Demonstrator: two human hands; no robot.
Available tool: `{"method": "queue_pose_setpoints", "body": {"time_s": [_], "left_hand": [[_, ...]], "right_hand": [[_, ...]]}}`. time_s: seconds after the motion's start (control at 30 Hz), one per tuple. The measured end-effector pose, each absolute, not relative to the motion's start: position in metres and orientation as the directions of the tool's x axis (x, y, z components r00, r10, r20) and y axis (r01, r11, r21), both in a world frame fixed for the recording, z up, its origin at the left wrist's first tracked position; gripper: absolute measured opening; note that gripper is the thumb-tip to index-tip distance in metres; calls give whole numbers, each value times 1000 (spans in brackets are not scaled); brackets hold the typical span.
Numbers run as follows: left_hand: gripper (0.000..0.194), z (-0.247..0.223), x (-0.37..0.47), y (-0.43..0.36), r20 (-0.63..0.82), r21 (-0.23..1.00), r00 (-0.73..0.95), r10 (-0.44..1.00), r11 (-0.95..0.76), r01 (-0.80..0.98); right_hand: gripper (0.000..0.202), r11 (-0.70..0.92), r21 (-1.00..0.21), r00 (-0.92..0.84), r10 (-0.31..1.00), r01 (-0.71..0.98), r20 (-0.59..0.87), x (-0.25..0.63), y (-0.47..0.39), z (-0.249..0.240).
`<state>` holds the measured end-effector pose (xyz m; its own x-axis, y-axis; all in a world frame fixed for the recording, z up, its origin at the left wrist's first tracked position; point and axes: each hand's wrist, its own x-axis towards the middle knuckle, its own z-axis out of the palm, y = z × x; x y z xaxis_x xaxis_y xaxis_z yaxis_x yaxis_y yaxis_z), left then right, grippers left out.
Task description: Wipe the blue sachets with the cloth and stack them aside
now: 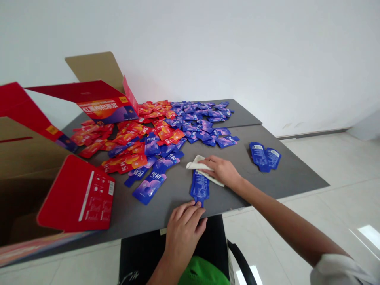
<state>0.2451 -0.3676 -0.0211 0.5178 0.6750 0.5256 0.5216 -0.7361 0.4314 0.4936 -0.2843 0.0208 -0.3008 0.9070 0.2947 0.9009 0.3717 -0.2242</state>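
The left hand (184, 226), unclenched, rests fingertips on the tapered neck of a flat, glossy blue pouch (200, 188) — white print uppermost — near the grey table (234, 154) edge; the right hand (221, 171) grasps a folded white cloth (196, 164) over its far end.

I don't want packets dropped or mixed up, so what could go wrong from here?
The folded white cloth in the right hand might drag the flat blue pouch from the left hand. Near the front edge of the grey table, the pouch could slip off. Red-orange pouches overlap blue ones, so mix-ups are possible.
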Motion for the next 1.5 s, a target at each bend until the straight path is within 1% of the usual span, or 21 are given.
{"method": "queue_pose_setpoints", "body": {"time_s": [0.07,0.17,0.23,0.27,0.33,0.4,0.47,0.57,0.63,0.7,0.77,0.83,0.9,0.97,1.03,1.13,1.2,1.23,1.33,1.37,1.5], "left_hand": [[24,-22,246,-368,532,435,508,677,-734,522],[25,-22,246,-368,539,448,498,679,-732,513],[25,-22,247,-368,543,456,491,681,-730,509],[26,-22,247,-368,540,459,490,684,-727,510],[27,-21,247,-367,527,463,497,689,-724,512],[28,-22,247,-366,522,466,504,688,-725,507],[28,-22,246,-366,529,470,501,685,-728,500],[28,-23,246,-367,531,472,493,689,-724,503],[28,-22,247,-367,531,473,488,693,-720,507],[27,-22,247,-367,530,472,485,696,-717,513],[26,-20,247,-367,528,469,488,696,-717,516],[23,-19,247,-367,514,468,496,700,-713,522],[22,-18,246,-367,500,468,503,705,-709,528],[22,-18,245,-366,494,471,509,705,-709,524],[24,-18,245,-366,500,476,511,699,-715,512],[26,-19,246,-366,510,480,507,695,-719,502],[26,-20,246,-365,513,484,501,698,-716,503],[27,-20,246,-365,513,486,498,699,-715,503],[28,-19,246,-366,516,491,498,697,-717,495],[28,-19,246,-366,516,490,502,694,-720,491],[24,-15,245,-365,486,473,527,697,-717,512]], "right_hand": [[32,314,-185,-245,915,931,320,501,-274,34],[36,361,-219,-251,877,906,409,490,-295,53],[37,462,-226,-350,846,858,402,475,-322,55],[35,530,-215,-435,822,820,367,468,-334,52],[33,601,-229,-533,792,766,297,461,-345,40],[33,586,-271,-527,808,764,261,464,-335,27],[34,510,-285,-442,855,811,271,474,-308,19],[33,380,-210,-316,906,901,281,492,-268,25],[33,348,-183,-284,909,919,305,496,-263,36],[36,382,-203,-298,888,902,349,491,-279,46],[38,460,-225,-364,858,859,362,481,-308,50],[37,555,-226,-478,819,801,316,471,-336,45],[36,599,-249,-540,797,761,268,466,-348,34],[35,575,-291,-515,817,765,259,468,-340,22],[35,510,-306,-438,856,804,276,477,-315,15],[33,396,-233,-327,901,888,285,494,-270,18],[33,359,-177,-299,908,917,292,500,-255,29],[34,357,-167,-294,903,919,313,501,-255,36],[37,402,-205,-302,869,892,392,491,-284,52],[37,430,-221,-323,860,875,394,485,-300,54],[35,570,-246,-499,814,784,297,463,-352,43]]}}
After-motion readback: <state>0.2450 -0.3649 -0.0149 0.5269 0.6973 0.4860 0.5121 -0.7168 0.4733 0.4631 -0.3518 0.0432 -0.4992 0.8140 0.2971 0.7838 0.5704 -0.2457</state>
